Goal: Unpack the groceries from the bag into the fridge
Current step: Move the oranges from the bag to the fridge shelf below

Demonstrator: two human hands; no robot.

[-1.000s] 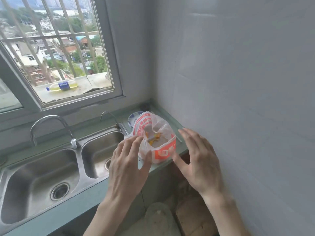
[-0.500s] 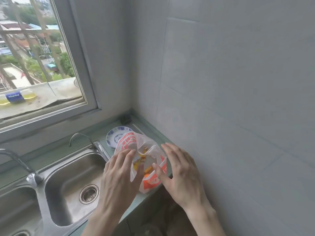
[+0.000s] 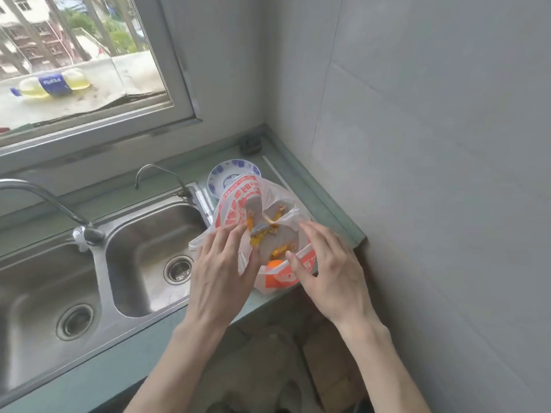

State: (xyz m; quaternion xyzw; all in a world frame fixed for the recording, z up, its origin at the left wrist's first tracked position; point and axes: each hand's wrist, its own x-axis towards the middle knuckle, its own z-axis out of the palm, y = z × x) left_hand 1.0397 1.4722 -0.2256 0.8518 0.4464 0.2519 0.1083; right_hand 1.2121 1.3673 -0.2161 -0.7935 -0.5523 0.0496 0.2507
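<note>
A thin white plastic bag [image 3: 238, 201] with red and orange print stands on the green counter [image 3: 334, 216] in the corner by the wall. Its mouth gapes upward, showing yellow-wrapped items [image 3: 256, 238] and an orange fruit [image 3: 274, 263] inside. My left hand [image 3: 217, 278] is on the bag's left side and pinches the plastic rim between thumb and fingers. My right hand [image 3: 331, 272] is at the bag's right front, fingers straight and spread, thumb lying on the orange print. No fridge is in view.
A blue-and-white dish [image 3: 226, 177] sits right behind the bag. A steel double sink [image 3: 149, 248] with a tall faucet [image 3: 44, 198] and a small tap [image 3: 155, 171] lies to the left. A tiled wall is close on the right, a window behind.
Both hands have closed in on the bag from either side, and the left one has taken hold of its rim. The bag's mouth is wider. My view has shifted right and nearer.
</note>
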